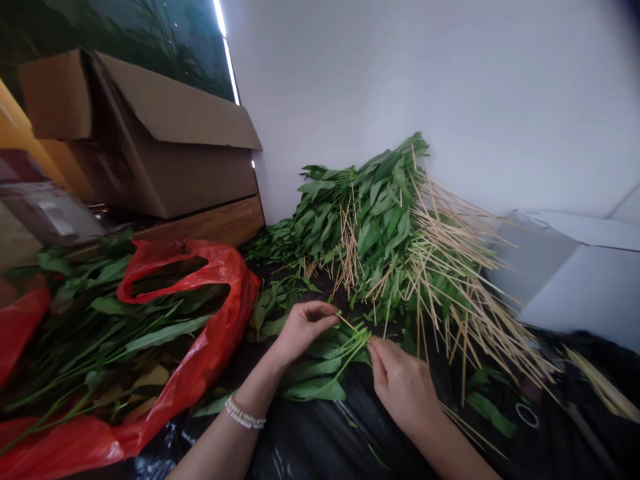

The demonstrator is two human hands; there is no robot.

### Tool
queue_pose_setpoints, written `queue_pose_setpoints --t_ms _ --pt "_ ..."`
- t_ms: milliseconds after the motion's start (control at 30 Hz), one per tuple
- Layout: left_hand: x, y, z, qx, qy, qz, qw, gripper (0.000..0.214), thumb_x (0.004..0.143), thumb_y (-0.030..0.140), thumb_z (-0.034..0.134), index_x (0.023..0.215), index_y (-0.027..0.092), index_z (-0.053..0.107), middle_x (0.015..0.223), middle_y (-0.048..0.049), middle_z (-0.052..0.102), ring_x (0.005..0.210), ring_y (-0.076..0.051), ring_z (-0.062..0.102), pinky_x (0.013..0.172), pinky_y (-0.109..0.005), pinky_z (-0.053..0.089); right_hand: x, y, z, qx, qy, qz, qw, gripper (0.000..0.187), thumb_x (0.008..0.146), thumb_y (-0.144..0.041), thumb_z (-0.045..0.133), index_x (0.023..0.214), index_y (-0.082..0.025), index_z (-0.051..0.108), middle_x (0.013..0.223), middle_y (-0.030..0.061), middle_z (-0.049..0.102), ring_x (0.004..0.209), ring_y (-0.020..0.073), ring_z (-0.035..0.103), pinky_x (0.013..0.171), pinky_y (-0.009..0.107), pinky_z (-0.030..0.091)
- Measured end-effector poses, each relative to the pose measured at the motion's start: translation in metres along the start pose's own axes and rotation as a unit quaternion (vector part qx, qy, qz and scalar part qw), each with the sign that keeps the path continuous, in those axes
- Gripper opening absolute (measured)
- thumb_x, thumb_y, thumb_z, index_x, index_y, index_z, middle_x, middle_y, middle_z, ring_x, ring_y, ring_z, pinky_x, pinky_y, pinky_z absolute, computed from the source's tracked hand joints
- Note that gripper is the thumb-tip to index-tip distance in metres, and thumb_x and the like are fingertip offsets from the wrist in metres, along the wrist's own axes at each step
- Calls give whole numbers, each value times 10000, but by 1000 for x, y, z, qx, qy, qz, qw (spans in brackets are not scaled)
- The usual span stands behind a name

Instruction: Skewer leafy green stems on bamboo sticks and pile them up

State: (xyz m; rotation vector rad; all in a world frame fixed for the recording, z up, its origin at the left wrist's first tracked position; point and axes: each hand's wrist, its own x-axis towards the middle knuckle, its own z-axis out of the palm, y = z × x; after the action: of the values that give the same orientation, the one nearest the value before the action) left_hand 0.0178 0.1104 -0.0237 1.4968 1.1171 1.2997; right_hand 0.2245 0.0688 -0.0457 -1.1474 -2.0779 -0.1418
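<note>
My left hand [300, 328] is closed in a pinch on a small bunch of green leaves [320, 370] and a thin bamboo skewer [344, 321] at their stems. My right hand [403, 383] is closed too, its fingertips pressed to the stem ends of the same bunch at the middle of the view. The leaves fan out toward me over black plastic sheeting [310, 440]. Just beyond my hands lies a big heap of leaves threaded on skewers [400, 240], its sticks pointing right and down.
A red plastic bag [210, 333] full of loose leaves lies open at the left. A cardboard box [150, 140] stands on a wooden ledge behind it. A white box [575, 273] sits at the right by the white wall. Loose skewers [600, 387] and a rubber band [527, 415] lie at the right.
</note>
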Motion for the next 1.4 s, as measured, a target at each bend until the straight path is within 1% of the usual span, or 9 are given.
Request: queue_pose_setpoints --t_ms 167,467,633,800,933,1033,1200,1333,1400 --pt "1 0 1 15 27 -3 1000 237 636 282 776 810 133 717 777 -42 721 699 -154 642 707 -259 506 -1 1 1 -4 2 6 1000 276 956 -217 352 931 -182 625 782 28 663 724 128 650 637 203 418" --pt "0 3 2 45 58 -4 997 258 638 319 766 819 138 731 782 -52 732 692 -168 653 675 -265 518 -1 1 0 -14 -6 0 1000 297 960 -220 335 935 -179 628 790 41 667 725 129 649 636 201 422" --pt "0 1 3 61 61 9 996 245 654 320 755 812 134 734 780 -51 734 690 -166 653 672 -257 514 -2 1 2 -21 -16 2 1000 280 956 -211 346 921 -183 622 788 27 664 727 130 649 631 206 411" --pt "0 3 4 81 58 18 995 234 659 318 748 803 133 735 781 -53 737 708 -177 656 690 -266 513 -2 1 2 -25 -14 1 1000 272 952 -205 349 928 -186 619 793 21 662 717 125 647 612 206 400" --pt "-1 5 5 98 58 19 993 235 674 313 734 820 129 737 778 -57 739 689 -177 653 658 -262 507 -2 2 2 -35 -12 1 999 277 948 -201 347 894 -190 618 775 18 664 684 114 642 579 202 388" --pt "-2 4 6 125 69 28 989 217 687 307 722 828 143 741 774 -54 738 684 -182 652 638 -262 503 -2 1 3 -49 -11 -1 999 279 947 -205 343 893 -195 617 766 14 663 641 109 636 539 207 374" --pt "-5 -1 10 194 97 83 973 159 714 275 702 839 189 749 812 -51 733 752 -196 659 714 -281 501 -3 0 4 -73 -14 9 997 289 947 -212 332 901 -199 617 770 15 665 602 118 634 505 221 364" --pt "-7 1 12 219 88 97 967 139 721 252 691 842 219 751 810 -44 730 769 -198 657 748 -294 499 -3 1 5 -75 -22 13 997 292 946 -214 329 912 -201 618 782 21 669 620 122 639 514 219 374" --pt "-7 5 12 204 74 89 972 157 723 252 687 862 214 750 841 -45 735 796 -201 660 771 -297 494 -3 2 4 -67 -23 19 997 292 948 -214 327 920 -200 618 793 23 670 656 129 647 534 217 385"
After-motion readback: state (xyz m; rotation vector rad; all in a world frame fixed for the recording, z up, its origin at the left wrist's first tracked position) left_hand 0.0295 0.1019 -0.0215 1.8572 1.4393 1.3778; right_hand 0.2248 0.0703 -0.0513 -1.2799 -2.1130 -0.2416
